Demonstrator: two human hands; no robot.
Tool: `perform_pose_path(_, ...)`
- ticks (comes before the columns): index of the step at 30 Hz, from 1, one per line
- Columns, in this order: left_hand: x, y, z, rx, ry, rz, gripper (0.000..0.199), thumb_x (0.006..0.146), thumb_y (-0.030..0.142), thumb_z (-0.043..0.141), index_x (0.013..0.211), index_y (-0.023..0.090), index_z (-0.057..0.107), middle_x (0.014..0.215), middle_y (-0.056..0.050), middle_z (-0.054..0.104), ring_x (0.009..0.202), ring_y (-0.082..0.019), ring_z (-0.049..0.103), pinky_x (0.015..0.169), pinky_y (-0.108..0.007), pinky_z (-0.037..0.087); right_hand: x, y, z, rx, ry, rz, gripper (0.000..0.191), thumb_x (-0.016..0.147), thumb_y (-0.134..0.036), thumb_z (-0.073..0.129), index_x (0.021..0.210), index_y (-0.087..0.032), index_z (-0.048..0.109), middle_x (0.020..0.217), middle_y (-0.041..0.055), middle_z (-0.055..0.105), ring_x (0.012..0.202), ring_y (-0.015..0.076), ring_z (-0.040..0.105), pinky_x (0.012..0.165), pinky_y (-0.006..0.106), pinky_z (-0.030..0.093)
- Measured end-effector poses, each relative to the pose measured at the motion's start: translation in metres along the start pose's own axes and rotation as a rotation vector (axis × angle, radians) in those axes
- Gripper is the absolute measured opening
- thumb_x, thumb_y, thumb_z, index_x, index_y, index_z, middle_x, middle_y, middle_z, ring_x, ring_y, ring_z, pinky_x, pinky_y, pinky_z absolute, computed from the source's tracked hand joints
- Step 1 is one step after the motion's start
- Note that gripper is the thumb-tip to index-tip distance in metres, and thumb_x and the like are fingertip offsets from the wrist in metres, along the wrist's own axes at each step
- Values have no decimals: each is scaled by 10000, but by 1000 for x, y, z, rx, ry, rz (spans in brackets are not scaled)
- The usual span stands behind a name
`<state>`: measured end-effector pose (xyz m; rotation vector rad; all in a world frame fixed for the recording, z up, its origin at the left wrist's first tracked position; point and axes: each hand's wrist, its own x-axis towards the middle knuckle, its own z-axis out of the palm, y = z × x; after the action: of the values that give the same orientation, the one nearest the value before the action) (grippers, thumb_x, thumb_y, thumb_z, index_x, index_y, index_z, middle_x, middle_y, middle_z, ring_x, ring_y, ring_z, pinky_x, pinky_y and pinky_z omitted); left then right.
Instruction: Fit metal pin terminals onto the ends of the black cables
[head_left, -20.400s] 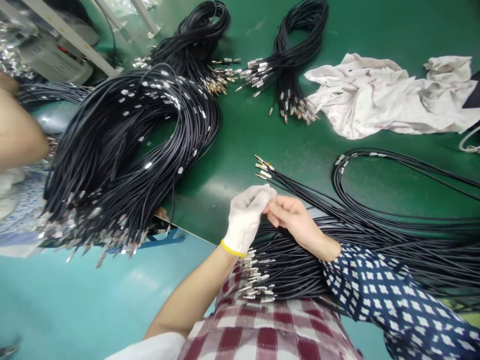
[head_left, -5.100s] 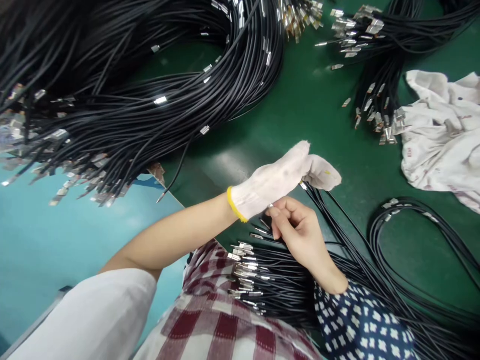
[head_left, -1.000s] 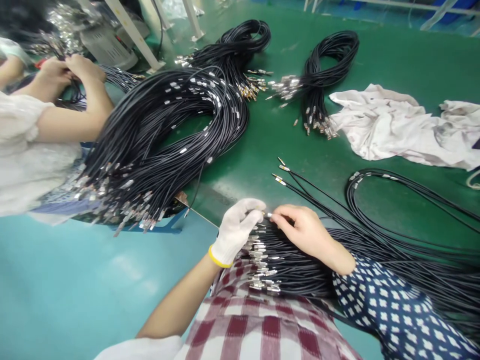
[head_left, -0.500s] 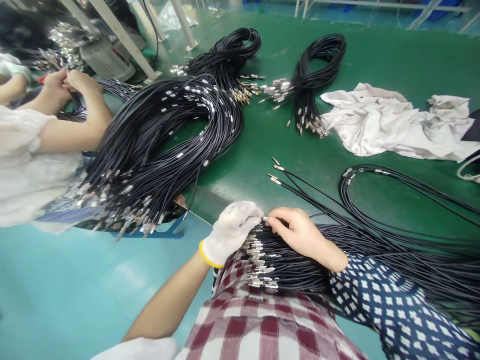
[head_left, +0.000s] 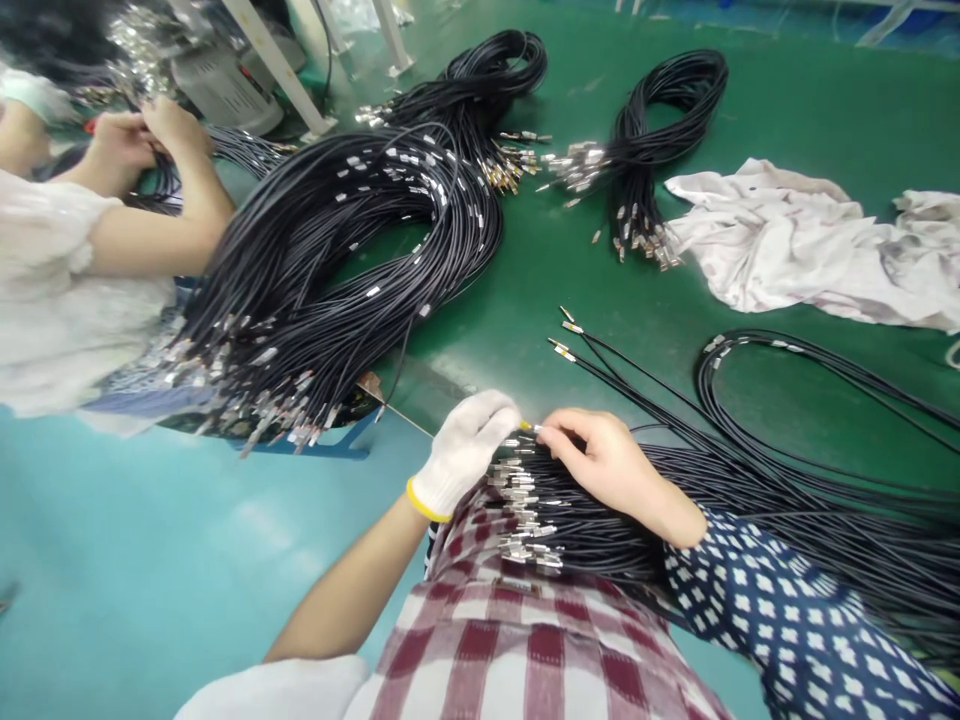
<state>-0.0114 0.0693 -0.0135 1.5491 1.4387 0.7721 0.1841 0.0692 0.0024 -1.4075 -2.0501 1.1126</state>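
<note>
My left hand (head_left: 471, 440), in a white knit glove with a yellow cuff, is closed in a pinch at the tip of a black cable's connector (head_left: 529, 427). A yellow bit and a whitish piece of that end show between my hands. Facing it, my bare right hand (head_left: 592, 452) pinches the same cable end between thumb and fingers; the cable behind is hidden by the hand. Just below both hands lies a wide bundle of black cables (head_left: 600, 535), its metal-tipped ends in a row against a checked apron (head_left: 517, 640).
A big looped cable bundle (head_left: 300, 270) hangs over the table edge at left, beside a co-worker's hands (head_left: 142, 140). Two smaller cable coils (head_left: 667, 110) and a crumpled white cloth (head_left: 810, 245) lie on the green table (head_left: 487, 290). Loose cables (head_left: 637, 385) stretch right.
The view has shifted slightly, so the table's things sit farther right and mostly higher. My fingertips are a little farther apart, and a yellow bit now shows between them.
</note>
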Motion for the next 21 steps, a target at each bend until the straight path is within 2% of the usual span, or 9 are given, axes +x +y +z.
perform_pose_path(4,-2,-5,4,11,30,41,239,970,315,477,828,216,641,916,-7,666,898,-166,618,855,-280,454,4,-1,9,90,-6,72,274,980,-284,508,767,-207,661,698,9,681,646,160,615,640,267,449)
perform_pose_path(8,-2,-8,9,31,49,71,238,967,303,477,799,220,624,918,-14,669,934,-176,625,888,-289,455,7,7,17,451,-15,199,282,948,-377,537,777,-190,660,647,5,640,578,142,589,564,249,470)
perform_pose_path(11,0,-9,12,24,63,66,240,967,309,475,806,224,631,915,-14,673,916,-176,629,863,-288,466,8,11,14,608,-98,238,303,911,-437,585,777,-174,659,638,4,639,532,124,563,542,245,471)
perform_pose_path(13,2,-10,13,29,60,66,242,968,307,466,812,223,631,901,-15,672,895,-175,627,847,-290,468,8,8,12,517,-114,201,295,925,-421,574,779,-179,659,647,14,662,547,134,580,558,254,470)
perform_pose_path(14,3,-10,14,40,60,68,241,968,303,462,814,222,629,897,-14,672,891,-176,625,849,-292,466,7,5,11,399,-77,161,280,939,-392,559,780,-184,661,667,25,681,572,145,596,582,267,470)
perform_pose_path(18,5,-10,15,78,91,70,230,964,291,451,820,224,617,899,-9,669,896,-176,615,864,-296,451,5,-4,13,-164,172,-37,241,963,-276,516,804,-193,676,779,75,726,684,188,629,725,329,445)
perform_pose_path(19,6,-10,15,82,98,67,227,964,288,448,822,225,614,898,-8,666,893,-175,612,860,-296,450,5,-4,13,-195,177,-42,244,962,-269,511,795,-191,672,771,76,720,678,188,625,727,329,442)
perform_pose_path(21,6,-9,16,85,103,62,224,961,277,444,816,226,607,887,-7,661,879,-173,609,847,-295,450,8,-3,13,-52,63,21,279,969,-283,493,758,-189,650,687,52,683,609,170,606,657,300,447)
